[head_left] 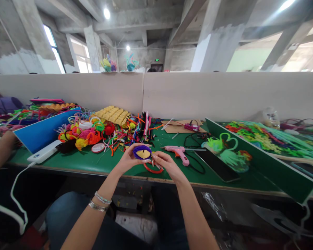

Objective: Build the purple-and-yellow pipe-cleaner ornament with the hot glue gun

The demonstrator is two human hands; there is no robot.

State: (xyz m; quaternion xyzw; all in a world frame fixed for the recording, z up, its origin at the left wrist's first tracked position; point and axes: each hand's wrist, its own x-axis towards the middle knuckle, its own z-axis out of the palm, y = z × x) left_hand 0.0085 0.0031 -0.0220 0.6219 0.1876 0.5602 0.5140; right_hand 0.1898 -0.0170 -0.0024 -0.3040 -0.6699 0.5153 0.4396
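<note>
Just above the table's front edge, my left hand (pixel 129 159) is closed around a craft piece (pixel 142 153), an eye shape with a fuzzy purple rim and a pale yellow middle split by a dark line. Closed in a pinch, my right hand (pixel 165 162) has its fingertips at the right end of this piece; any smaller bit between them is hidden. A red loop (pixel 154 170) lies on the table just below the fingers. To the right of my right hand rests a pink hot glue gun (pixel 178 152) with a glue stick out of its back.
Pipe-cleaner pieces (pixel 91 133) are heaped at left behind a white power strip (pixel 44 152) and blue board (pixel 49 128). A black phone (pixel 216 165), green pipe-cleaner figures (pixel 228 152) and a slanted green board (pixel 261 163) stand right. Another person's arm (pixel 1 151) is far left.
</note>
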